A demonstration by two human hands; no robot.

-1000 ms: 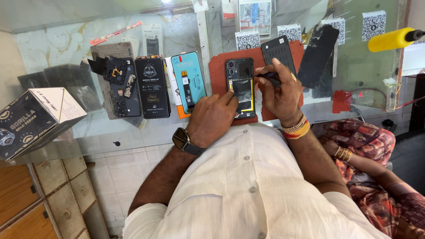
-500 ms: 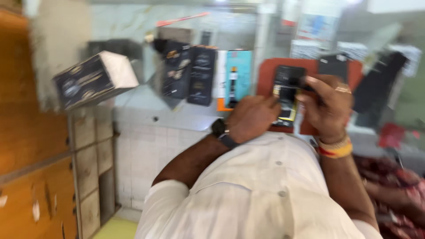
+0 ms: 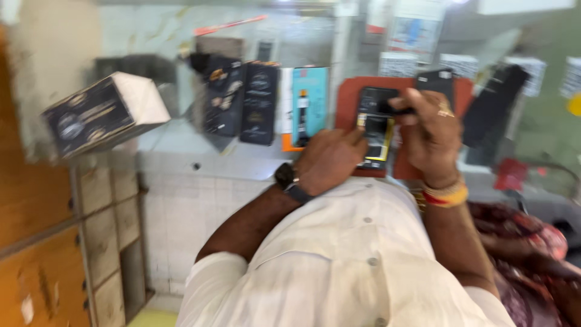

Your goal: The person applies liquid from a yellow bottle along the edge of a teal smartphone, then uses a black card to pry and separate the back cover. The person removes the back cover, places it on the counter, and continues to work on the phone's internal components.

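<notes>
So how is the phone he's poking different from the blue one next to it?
The opened phone lies on the red mat with its insides showing, black and yellow; the blue phone lies off the mat, beside it, showing a flat teal face. Both hands are at the opened phone: left hand steadying it, right hand holding a dark tool to it. Nobody touches the blue phone. Both lie flat on the counter.

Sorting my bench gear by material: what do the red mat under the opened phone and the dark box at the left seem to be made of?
The red mat looks like soft rubber or silicone: matt, flat, rounded corners, though blur leaves it open. The dark box looks like printed cardboard, with crisp folded edges and a plain pale end flap. The opened phone shows a dark, probably plastic, frame.
</notes>
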